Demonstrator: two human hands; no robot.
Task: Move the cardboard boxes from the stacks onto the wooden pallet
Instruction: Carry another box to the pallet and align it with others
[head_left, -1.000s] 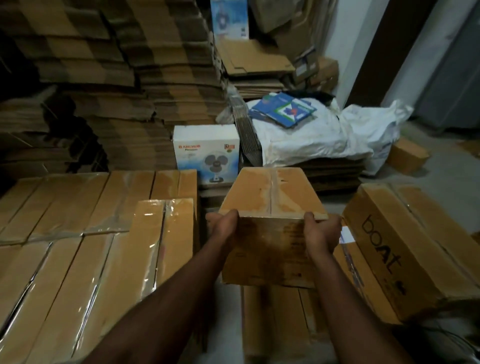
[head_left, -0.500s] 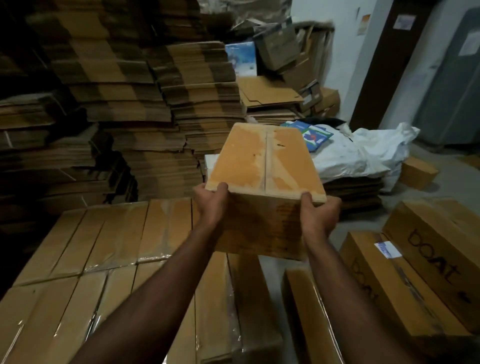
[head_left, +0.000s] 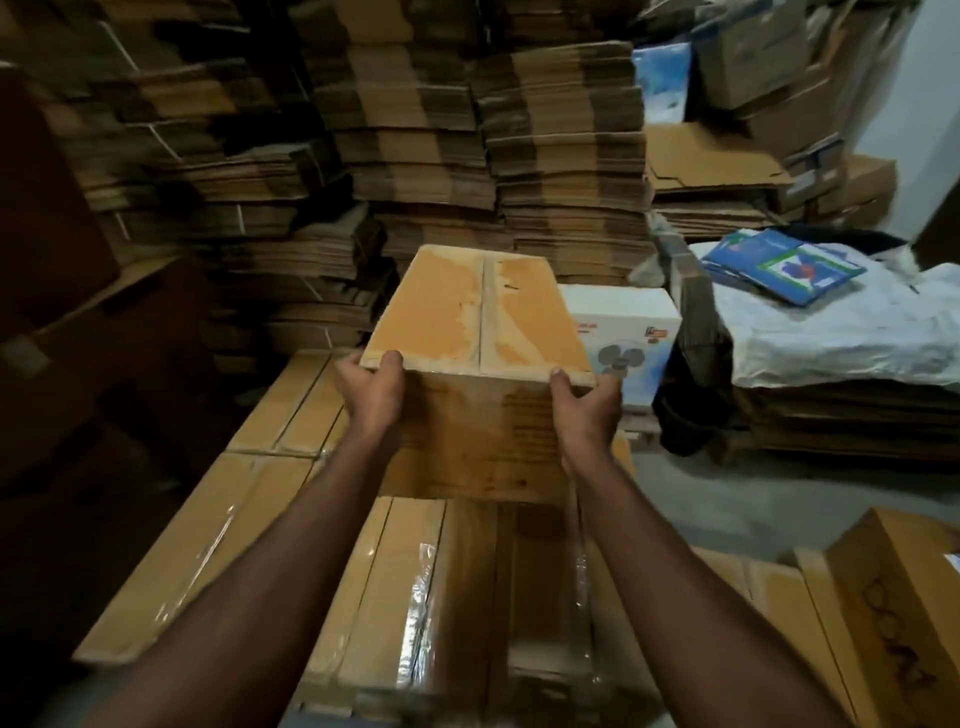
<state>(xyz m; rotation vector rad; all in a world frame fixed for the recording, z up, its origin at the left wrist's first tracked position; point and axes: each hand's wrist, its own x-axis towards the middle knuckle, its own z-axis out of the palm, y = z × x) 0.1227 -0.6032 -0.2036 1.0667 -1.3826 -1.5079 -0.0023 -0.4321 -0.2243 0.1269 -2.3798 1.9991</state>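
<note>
We hold a tall tan cardboard box with a worn, taped top seam (head_left: 480, 317) between both hands, out in front of us at chest height. Our left hand (head_left: 371, 387) grips its near left top corner, thumb over the edge and fingers wrapped round the side; our right hand (head_left: 587, 402) does the same at the near right corner. Both are equally near the box, so the load is shared evenly.

The box hangs just above a layer of flat tan cartons wrapped in glossy clear film (head_left: 291, 478), and its lower edge sits over their near right part. Its long axis runs away from us, along the top seam, roughly in line with the cartons below. The coming move, as we judge it, is a short drop straight down and slightly forward onto that layer. We cannot see a wooden pallet under the cartons; we take it to lie beneath them.

The box's top is matte, scuffed and patchy where tape has peeled; its near face is darker and printed. The film on the cartons looks slick, so the box may slide when set down. A white fan-printed carton (head_left: 623, 338) stands just beyond on the right, and piles of flattened corrugated sheets (head_left: 561, 156) rise behind.
</note>
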